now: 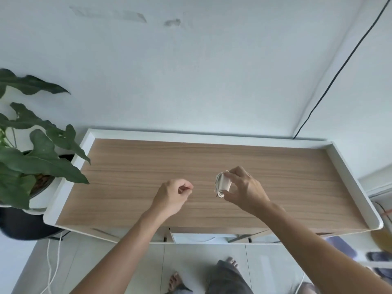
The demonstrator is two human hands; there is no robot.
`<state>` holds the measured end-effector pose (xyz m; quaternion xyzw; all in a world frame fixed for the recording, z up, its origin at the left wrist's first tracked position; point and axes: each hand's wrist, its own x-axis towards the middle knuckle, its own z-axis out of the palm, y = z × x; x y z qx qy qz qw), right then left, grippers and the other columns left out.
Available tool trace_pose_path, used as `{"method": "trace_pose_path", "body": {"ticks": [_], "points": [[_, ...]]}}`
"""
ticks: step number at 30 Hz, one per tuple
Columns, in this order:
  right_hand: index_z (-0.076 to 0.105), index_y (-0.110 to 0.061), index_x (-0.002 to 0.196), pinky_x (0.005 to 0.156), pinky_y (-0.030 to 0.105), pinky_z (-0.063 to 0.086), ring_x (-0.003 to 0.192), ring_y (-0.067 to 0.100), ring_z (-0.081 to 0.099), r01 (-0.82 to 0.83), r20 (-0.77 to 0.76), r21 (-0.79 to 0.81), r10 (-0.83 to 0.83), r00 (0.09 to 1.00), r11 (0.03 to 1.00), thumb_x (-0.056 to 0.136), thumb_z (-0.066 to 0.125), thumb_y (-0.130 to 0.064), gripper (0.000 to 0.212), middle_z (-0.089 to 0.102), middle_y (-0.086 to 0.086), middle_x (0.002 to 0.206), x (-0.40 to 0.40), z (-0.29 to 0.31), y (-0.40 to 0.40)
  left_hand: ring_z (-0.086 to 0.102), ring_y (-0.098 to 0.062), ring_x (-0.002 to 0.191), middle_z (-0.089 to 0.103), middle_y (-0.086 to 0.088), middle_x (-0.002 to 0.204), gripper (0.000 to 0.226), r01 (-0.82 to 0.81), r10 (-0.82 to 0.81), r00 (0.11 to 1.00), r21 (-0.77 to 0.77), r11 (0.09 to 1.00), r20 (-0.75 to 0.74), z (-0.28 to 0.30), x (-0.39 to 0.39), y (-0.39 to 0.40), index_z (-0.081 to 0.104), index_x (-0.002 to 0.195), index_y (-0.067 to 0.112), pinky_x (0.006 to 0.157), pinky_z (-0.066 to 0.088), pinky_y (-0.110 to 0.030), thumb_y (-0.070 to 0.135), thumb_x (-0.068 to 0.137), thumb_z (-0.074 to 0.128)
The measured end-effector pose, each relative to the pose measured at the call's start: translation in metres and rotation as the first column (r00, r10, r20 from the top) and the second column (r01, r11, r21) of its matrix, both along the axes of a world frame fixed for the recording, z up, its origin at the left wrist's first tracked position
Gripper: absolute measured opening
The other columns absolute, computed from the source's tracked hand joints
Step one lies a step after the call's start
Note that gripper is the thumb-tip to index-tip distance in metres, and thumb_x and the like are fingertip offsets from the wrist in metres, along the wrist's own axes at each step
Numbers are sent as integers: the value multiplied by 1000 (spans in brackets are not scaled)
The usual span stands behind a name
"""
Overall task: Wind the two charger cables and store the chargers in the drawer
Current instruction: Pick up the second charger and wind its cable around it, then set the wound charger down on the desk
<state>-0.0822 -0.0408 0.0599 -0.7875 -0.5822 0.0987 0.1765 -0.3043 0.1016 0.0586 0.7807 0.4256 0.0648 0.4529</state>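
Head view: 1 charger is being wound above the desk.
Nearest, the drawer point(199, 238) is sitting slightly open under the desk point(131, 170). Above it, the left hand point(172, 196) is pinching shut, possibly on the cable end, though I cannot tell. The right hand point(244, 190) is clamping the charger point(222, 183); keeping the loops snug should prevent unravelling.

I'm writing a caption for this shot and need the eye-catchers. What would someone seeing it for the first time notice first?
First, the right hand held above the middle of the wooden desk top, gripping a white charger with its cable wound around it. Beside it the left hand hovers with fingers loosely curled, seemingly holding nothing. At the desk's left end, a large-leaved green plant stands out.
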Motion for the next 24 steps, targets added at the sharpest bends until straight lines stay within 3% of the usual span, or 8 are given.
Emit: {"method": "trace_pose_path", "body": {"ticks": [3, 6, 9, 12, 14, 16, 18, 24], "points": [[61, -18, 138, 76, 36, 53, 112, 26, 64, 39, -6, -152, -40, 999, 988, 82, 79, -40, 62, 58, 2, 130, 5, -34, -5, 62, -6, 44, 77, 5, 71, 6, -71, 70, 997, -143, 987, -16, -25, -10, -2, 79, 88, 21, 51, 52, -22, 24, 91, 77], [59, -16, 139, 83, 36, 51, 116, 29, 60, 26, 0, -273, -27, 1000, 962, 85, 76, -37, 61, 56, 5, 133, 4, -57, -12, 56, -11, 39, 67, 1, 49, 41, -102, 90, 990, -104, 989, -107, -46, -17, -4, 73, 68, 16, 49, 45, -24, 48, 94, 69], [58, -16, 138, 80, 39, 55, 120, 29, 56, 23, 27, -328, -15, 1000, 944, 86, 74, -34, 57, 54, 6, 133, 0, -71, -17, 61, -19, 50, 58, 1, 43, 72, -110, 111, 969, 15, 994, -223, -66, -19, -6, 59, 50, 11, 62, 46, -30, 59, 102, 46], [56, -13, 140, 79, 38, 53, 122, 31, 55, 19, 40, -328, -6, 999, 944, 86, 74, -27, 59, 54, 9, 134, -5, -80, -19, 67, -35, 67, 68, -9, 59, 76, -100, 123, 963, 106, 989, -239, -85, -22, -13, 60, 62, 8, 72, 54, -41, 65, 100, 27], [57, -10, 139, 78, 38, 53, 122, 33, 56, 19, 48, -308, -5, 999, 951, 85, 74, -22, 58, 55, 12, 134, -8, -84, -18, 69, -37, 78, 73, -11, 83, 51, -38, 70, 979, 167, 985, -190, -95, -23, -20, 64, 87, 8, 72, 52, -42, 49, 105, 40], [59, -8, 136, 80, 40, 54, 122, 35, 56, 24, 47, -291, -11, 999, 957, 84, 75, -17, 55, 57, 13, 134, -10, -86, -16, 68, -29, 87, 66, -5, 110, 23, 40, -25, 995, 147, 988, -102, -100, -24, -28, 56, 119, 10, 74, 53, -40, 27, 104, 56], [61, -7, 134, 80, 41, 55, 122, 36, 58, 37, 33, -267, -30, 999, 963, 82, 75, -11, 53, 58, 14, 135, -12, -87, -15, 65, -15, 90, 55, 4, 123, 46, 88, -85, 995, 72, 994, -51, -104, -25, -35, 44, 138, 16, 78, 55, -37, 25, 99, 65], [61, -4, 134, 88, 47, 58, 120, 39, 60, 75, -58, -152, -84, 995, 986, 83, 78, -9, 54, 56, 19, 136, -9, -89, -42, 65, -12, 91, 66, 12, 103, 21, 38, -42, 999, -195, 980, -18, -112, -29, -60, 62, 119, 28, 77, 50, -26, 34, 99, 65]]}}
